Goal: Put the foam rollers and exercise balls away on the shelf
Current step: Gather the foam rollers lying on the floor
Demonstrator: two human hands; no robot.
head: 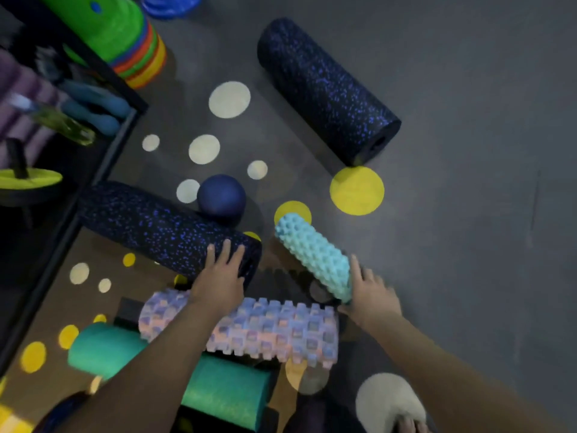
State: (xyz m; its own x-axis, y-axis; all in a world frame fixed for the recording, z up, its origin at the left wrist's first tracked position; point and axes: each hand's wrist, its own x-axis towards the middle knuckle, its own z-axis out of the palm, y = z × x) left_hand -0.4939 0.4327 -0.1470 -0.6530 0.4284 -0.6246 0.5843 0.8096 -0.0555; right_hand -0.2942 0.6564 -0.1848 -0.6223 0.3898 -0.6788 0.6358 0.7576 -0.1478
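My left hand [220, 276] lies with spread fingers on the near end of a black, blue-speckled foam roller [150, 228] on the floor. My right hand [370, 295] touches the near end of a light blue knobbly roller [312, 251]; whether it grips it I cannot tell. A pastel ridged roller [268, 331] lies across below both hands, with a teal smooth roller [218, 392] under my left forearm. A dark blue ball [221, 196] rests behind the speckled roller. A second black speckled roller [324, 89] lies farther off. The black shelf [103, 157] stands at left.
The shelf holds teal dumbbells [93, 110], purple mats and a lime-green disc [28, 179]. A stack of coloured cones [125, 35] and blue rings [170, 4] sit at top left. White and yellow dots mark the grey floor [468, 182]. A foot in a pale slipper [390, 401] is at bottom right.
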